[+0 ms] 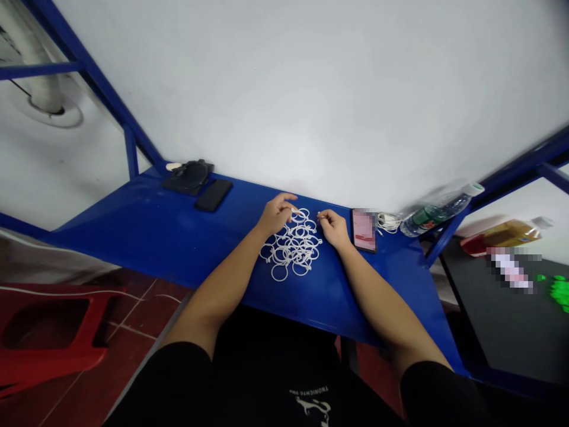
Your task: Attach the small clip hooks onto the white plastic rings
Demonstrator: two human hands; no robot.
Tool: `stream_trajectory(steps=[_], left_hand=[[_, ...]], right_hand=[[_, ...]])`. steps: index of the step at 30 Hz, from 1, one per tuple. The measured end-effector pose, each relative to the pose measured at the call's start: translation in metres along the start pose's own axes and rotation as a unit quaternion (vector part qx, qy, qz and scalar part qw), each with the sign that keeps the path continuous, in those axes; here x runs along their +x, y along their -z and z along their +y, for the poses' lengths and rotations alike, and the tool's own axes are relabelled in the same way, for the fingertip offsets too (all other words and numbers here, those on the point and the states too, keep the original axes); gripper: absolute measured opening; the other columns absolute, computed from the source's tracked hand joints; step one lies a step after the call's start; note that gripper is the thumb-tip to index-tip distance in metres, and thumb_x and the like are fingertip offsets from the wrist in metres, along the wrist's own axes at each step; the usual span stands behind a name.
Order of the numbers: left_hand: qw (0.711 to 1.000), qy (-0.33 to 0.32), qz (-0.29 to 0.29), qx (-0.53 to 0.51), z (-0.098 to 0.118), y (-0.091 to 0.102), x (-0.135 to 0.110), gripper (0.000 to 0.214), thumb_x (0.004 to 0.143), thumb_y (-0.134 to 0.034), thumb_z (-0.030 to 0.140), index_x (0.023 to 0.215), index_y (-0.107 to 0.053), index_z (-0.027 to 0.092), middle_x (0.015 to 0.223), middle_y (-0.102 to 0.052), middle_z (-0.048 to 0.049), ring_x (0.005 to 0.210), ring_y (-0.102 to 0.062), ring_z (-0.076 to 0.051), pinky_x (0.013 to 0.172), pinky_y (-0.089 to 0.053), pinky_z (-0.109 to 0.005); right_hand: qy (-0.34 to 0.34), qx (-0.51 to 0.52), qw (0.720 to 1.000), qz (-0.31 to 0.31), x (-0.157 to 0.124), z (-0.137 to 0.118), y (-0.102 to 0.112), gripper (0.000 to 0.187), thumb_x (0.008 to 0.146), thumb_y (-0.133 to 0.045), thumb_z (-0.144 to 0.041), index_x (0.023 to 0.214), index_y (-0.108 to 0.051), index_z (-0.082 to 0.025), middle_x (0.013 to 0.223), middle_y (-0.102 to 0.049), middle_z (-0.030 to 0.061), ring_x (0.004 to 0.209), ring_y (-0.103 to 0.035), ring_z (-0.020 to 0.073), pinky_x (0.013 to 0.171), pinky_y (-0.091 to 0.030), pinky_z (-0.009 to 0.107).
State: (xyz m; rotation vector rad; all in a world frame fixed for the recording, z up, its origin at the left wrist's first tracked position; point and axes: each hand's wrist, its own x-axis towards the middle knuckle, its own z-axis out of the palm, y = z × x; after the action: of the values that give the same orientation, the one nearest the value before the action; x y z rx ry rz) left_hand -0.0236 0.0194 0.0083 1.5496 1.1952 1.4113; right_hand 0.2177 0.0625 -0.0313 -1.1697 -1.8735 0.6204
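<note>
A loose pile of white plastic rings (291, 244), several with small eyelets on their rims, lies on the blue tabletop (178, 237) between my hands. My left hand (276, 214) is at the pile's far left edge, thumb and fingers pinched on a white ring (299, 214), with one finger stretched out above it. On the pile's right side, my right hand (333, 228) is closed, its fingertips pressed together. A tiny pale bit shows at those fingertips, too small to name.
A black phone (214, 195) and a dark pouch (189, 178) lie at the back left. Right of my right hand are a lit phone (364, 229), a coiled white cable (389, 222) and a tilted clear bottle (440, 210). A white wall (311, 107) rises behind.
</note>
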Motion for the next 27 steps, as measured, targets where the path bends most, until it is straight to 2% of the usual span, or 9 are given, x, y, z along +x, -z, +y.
stream_trajectory(steps=[2, 4, 6, 9, 12, 14, 17, 24, 27], left_hand=[[0.996, -0.026, -0.077, 0.035, 0.005, -0.002, -0.005, 0.040, 0.086, -0.055, 0.018, 0.123, -0.071, 0.016, 0.089, -0.080, -0.0055, 0.058, -0.065, -0.012, 0.060, -0.053, -0.026], [0.990, -0.057, -0.099, 0.080, 0.008, -0.003, -0.008, 0.045, 0.090, -0.058, 0.023, 0.134, -0.067, 0.018, 0.090, -0.081, -0.0045, 0.060, -0.066, -0.013, 0.063, -0.054, -0.026], [0.985, -0.081, -0.072, 0.132, 0.005, -0.002, -0.007, 0.045, 0.093, -0.059, 0.026, 0.138, -0.066, 0.020, 0.093, -0.080, -0.0041, 0.064, -0.067, -0.013, 0.069, -0.055, -0.028], [0.967, -0.098, -0.014, 0.235, -0.010, 0.004, 0.001, 0.031, 0.096, -0.059, 0.025, 0.120, -0.076, 0.021, 0.107, -0.078, -0.0075, 0.088, -0.070, -0.019, 0.088, -0.056, -0.036], [0.939, -0.068, -0.030, 0.337, -0.030, 0.012, 0.009, 0.025, 0.093, -0.063, 0.024, 0.110, -0.080, 0.020, 0.116, -0.072, -0.0121, 0.107, -0.065, -0.027, 0.101, -0.052, -0.043], [0.925, -0.035, -0.051, 0.374, -0.039, 0.016, 0.011, 0.026, 0.092, -0.066, 0.026, 0.113, -0.081, 0.021, 0.117, -0.069, -0.0129, 0.108, -0.064, -0.028, 0.102, -0.051, -0.044], [0.911, -0.024, -0.084, 0.402, -0.043, 0.019, 0.010, 0.028, 0.095, -0.064, 0.028, 0.116, -0.080, 0.022, 0.116, -0.067, -0.0122, 0.107, -0.063, -0.027, 0.102, -0.051, -0.042], [0.906, -0.006, -0.101, 0.411, -0.041, 0.016, 0.007, 0.023, 0.097, -0.060, 0.025, 0.108, -0.081, 0.025, 0.114, -0.065, -0.0090, 0.099, -0.065, -0.023, 0.094, -0.053, -0.035], [0.918, -0.021, -0.070, 0.390, -0.040, 0.014, 0.008, 0.018, 0.095, -0.063, 0.023, 0.100, -0.080, 0.021, 0.116, -0.063, -0.0098, 0.095, -0.065, -0.022, 0.091, -0.055, -0.035]], right_hand=[[0.000, -0.008, 1.000, 0.001, 0.000, 0.000, 0.000, 0.023, 0.085, -0.053, -0.027, 0.087, -0.074, -0.021, 0.079, -0.075, 0.0025, 0.071, -0.067, 0.0198, 0.071, -0.054, 0.032], [-0.003, -0.017, 1.000, 0.000, 0.001, 0.000, 0.001, 0.022, 0.082, -0.053, -0.025, 0.080, -0.074, -0.022, 0.077, -0.075, 0.0023, 0.071, -0.068, 0.0204, 0.073, -0.054, 0.032], [-0.003, -0.030, 1.000, -0.002, 0.000, 0.000, 0.002, 0.023, 0.080, -0.052, -0.022, 0.074, -0.074, -0.022, 0.078, -0.076, 0.0029, 0.074, -0.070, 0.0215, 0.076, -0.055, 0.034], [0.012, -0.056, 0.998, 0.003, -0.001, -0.001, 0.002, 0.026, 0.081, -0.051, -0.019, 0.074, -0.075, -0.024, 0.083, -0.078, 0.0036, 0.081, -0.072, 0.0225, 0.081, -0.057, 0.035], [0.043, -0.063, 0.997, -0.008, -0.002, -0.002, 0.000, 0.030, 0.086, -0.049, -0.019, 0.087, -0.079, -0.024, 0.090, -0.079, 0.0038, 0.087, -0.074, 0.0224, 0.086, -0.058, 0.036], [0.067, -0.058, 0.996, -0.019, -0.002, -0.003, -0.001, 0.033, 0.088, -0.049, -0.019, 0.099, -0.080, -0.023, 0.096, -0.079, 0.0048, 0.090, -0.074, 0.0223, 0.087, -0.059, 0.037], [0.085, -0.056, 0.995, -0.022, -0.002, -0.004, -0.002, 0.034, 0.091, -0.050, -0.021, 0.109, -0.079, -0.022, 0.101, -0.079, 0.0063, 0.091, -0.074, 0.0220, 0.088, -0.058, 0.038], [0.091, -0.056, 0.994, -0.032, 0.000, -0.003, -0.001, 0.036, 0.090, -0.048, -0.018, 0.106, -0.081, -0.021, 0.098, -0.079, 0.0060, 0.094, -0.074, 0.0220, 0.089, -0.058, 0.037], [0.070, -0.054, 0.996, -0.031, 0.001, -0.002, 0.001, 0.036, 0.089, -0.048, -0.018, 0.100, -0.081, -0.022, 0.097, -0.079, 0.0048, 0.092, -0.073, 0.0213, 0.090, -0.058, 0.036]])
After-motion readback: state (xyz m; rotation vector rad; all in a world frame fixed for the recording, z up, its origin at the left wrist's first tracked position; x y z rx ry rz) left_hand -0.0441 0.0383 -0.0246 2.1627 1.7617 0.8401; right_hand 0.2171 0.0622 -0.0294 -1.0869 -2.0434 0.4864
